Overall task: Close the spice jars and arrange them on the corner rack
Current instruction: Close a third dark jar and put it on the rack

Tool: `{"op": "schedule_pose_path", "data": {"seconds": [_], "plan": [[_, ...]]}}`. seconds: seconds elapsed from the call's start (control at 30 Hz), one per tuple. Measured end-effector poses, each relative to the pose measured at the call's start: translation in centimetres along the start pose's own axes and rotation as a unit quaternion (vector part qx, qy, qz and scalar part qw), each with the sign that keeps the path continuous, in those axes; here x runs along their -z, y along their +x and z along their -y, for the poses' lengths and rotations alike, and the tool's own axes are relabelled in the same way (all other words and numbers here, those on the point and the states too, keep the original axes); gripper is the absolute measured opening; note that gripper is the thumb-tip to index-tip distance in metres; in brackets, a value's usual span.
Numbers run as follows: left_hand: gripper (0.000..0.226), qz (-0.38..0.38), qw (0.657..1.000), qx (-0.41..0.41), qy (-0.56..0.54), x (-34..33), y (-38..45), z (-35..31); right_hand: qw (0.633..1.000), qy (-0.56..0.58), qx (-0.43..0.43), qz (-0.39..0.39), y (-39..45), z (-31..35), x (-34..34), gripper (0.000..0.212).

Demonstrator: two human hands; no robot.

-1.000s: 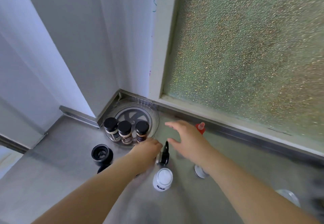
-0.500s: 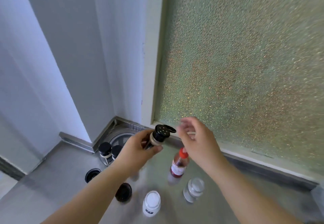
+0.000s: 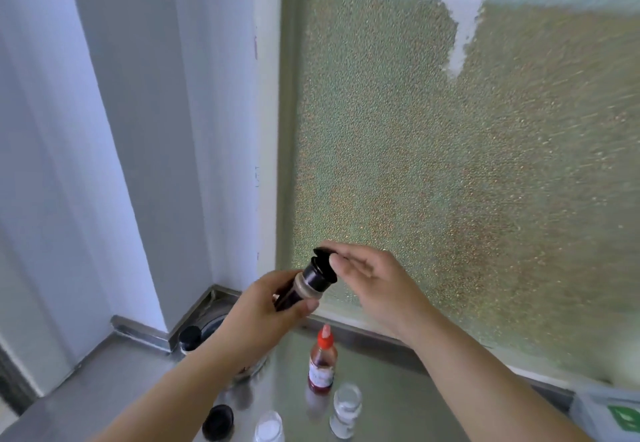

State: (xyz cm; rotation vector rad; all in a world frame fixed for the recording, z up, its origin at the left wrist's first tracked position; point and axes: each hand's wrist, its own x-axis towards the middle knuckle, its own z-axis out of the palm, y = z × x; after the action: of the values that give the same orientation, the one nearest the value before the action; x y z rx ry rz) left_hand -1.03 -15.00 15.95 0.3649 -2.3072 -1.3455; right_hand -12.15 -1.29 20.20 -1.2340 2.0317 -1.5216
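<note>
My left hand (image 3: 258,310) grips a spice jar (image 3: 306,284) with a black flip-top cap, lifted well above the steel counter and tilted to the right. My right hand (image 3: 369,277) pinches the jar's raised cap flap (image 3: 323,253) between thumb and fingers. Below, the round metal corner rack (image 3: 211,320) sits in the wall corner, mostly hidden by my left forearm. One black-capped jar (image 3: 189,337) shows on it.
On the steel counter (image 3: 381,389) stand a red-capped sauce bottle (image 3: 322,365), a clear glass jar (image 3: 346,410), a white-lidded jar (image 3: 269,429) and a black lid (image 3: 217,421). Frosted window glass rises close behind. A box with a green mark (image 3: 609,414) sits at the right.
My left hand took the jar from the counter and raised it. My right hand came up to its cap flap. The view tilted upward.
</note>
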Motion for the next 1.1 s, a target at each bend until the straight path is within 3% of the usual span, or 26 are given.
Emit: {"op": "schedule_pose_path", "data": {"seconds": [0.1,0.2,0.4,0.53,0.67,0.83,0.97,1.1], "plan": [[0.005,0.004,1.000,-0.024,0.012,-0.7,-0.1,-1.7,0.997,-0.059,0.042,0.011,-1.7,0.2,0.7,0.037],[0.013,0.008,0.999,-0.037,0.015,-1.1,-0.3,-3.1,0.995,-0.062,0.084,-0.012,-2.9,0.1,1.0,0.039],[0.013,0.028,0.998,-0.046,0.022,-1.4,-0.1,-4.5,0.968,-0.177,0.153,-0.089,-3.6,-0.2,1.9,0.039],[0.009,0.028,0.995,-0.051,0.085,-1.0,-0.2,-4.0,0.963,-0.244,0.116,-0.010,-3.0,0.5,2.7,0.047],[0.014,0.032,0.992,-0.049,0.108,-0.1,0.0,-4.0,0.966,-0.237,0.080,0.066,-1.9,1.4,3.9,0.055],[0.026,0.015,0.980,-0.087,0.178,0.0,-0.2,-3.7,0.951,-0.299,0.037,0.074,-1.2,1.2,2.7,0.029],[0.041,0.006,0.970,-0.106,0.220,0.5,-0.5,-3.3,0.972,-0.209,-0.072,0.084,-0.9,0.9,1.8,0.065],[0.046,-0.030,0.981,-0.061,0.184,1.1,-0.4,-3.7,0.970,-0.204,-0.026,0.127,-0.5,1.2,2.7,0.059]]}}
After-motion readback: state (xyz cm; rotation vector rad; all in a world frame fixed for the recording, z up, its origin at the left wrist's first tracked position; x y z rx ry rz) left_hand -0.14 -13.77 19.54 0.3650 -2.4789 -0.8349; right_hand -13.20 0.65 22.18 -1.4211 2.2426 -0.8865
